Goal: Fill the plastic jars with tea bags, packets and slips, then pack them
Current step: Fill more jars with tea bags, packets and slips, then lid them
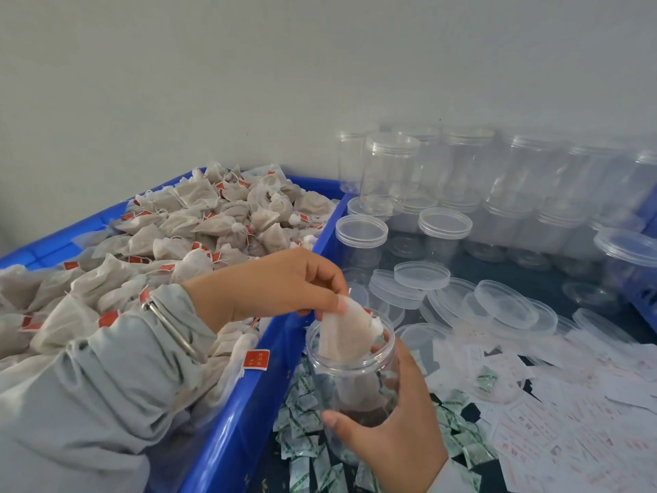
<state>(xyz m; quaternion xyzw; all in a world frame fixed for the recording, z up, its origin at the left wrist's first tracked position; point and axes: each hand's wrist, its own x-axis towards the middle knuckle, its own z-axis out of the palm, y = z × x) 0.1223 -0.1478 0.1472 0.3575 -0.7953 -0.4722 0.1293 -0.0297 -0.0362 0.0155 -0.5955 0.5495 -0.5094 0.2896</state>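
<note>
Feeding a tea bag into the open jar, I have my left hand pinching the bag by its top edge between thumb and fingertips, fingers curled down over the jar mouth. My right hand is wrapped round the jar from the side and below, thumb across the front wall, holding it nearly upright. The bag is half in: its lower part is below the rim, its upper corner above it. To do this well I judge the bag should go in point first and be let go only once it clears the rim, so that string and tag do not snag on the threads; the jar should be kept steady and level.

Just under my right hand lie green and white packets on the tabletop. To the right of that hand, paper slips are spread out. Beneath my left forearm sits the blue crate heaped with more tea bags. Beyond both hands, loose lids lie scattered, and further still stand rows of empty jars against the wall.
</note>
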